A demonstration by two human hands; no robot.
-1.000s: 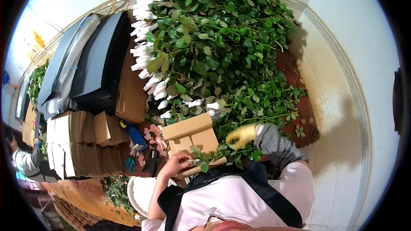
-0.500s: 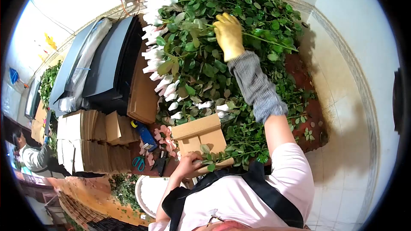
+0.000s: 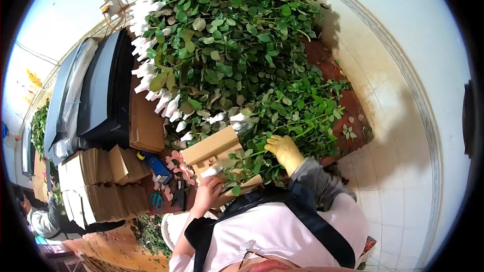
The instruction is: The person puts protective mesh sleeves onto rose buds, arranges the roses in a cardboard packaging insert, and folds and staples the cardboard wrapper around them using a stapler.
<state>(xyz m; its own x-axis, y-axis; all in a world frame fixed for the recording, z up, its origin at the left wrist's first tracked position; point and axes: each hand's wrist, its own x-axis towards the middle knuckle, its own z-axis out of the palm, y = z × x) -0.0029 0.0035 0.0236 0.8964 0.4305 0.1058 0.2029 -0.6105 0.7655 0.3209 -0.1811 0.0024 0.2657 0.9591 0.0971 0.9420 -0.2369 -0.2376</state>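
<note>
My right hand, in a yellow glove with a grey knit sleeve, is closed around a leafy rose stem. The stem lies over the greenery at the table's near side. A white-wrapped rose head rests on a folded corrugated cardboard sheet. My left hand, bare, is right below that head, at the sheet's lower edge. Its fingers are curled; leaves and cardboard hide what they grip, if anything. Behind is a large pile of roses, white-wrapped heads to the left.
To the left stand stacks of folded cardboard, dark panels, teal scissors and a blue tool. Pink scraps lie beside the sheet. A co-worker is at far left; a white tub stands below.
My right hand has come down from the big pile toward my body, bringing a rose. A white-wrapped head now lies on the cardboard by my left hand. The camera view has shifted.
</note>
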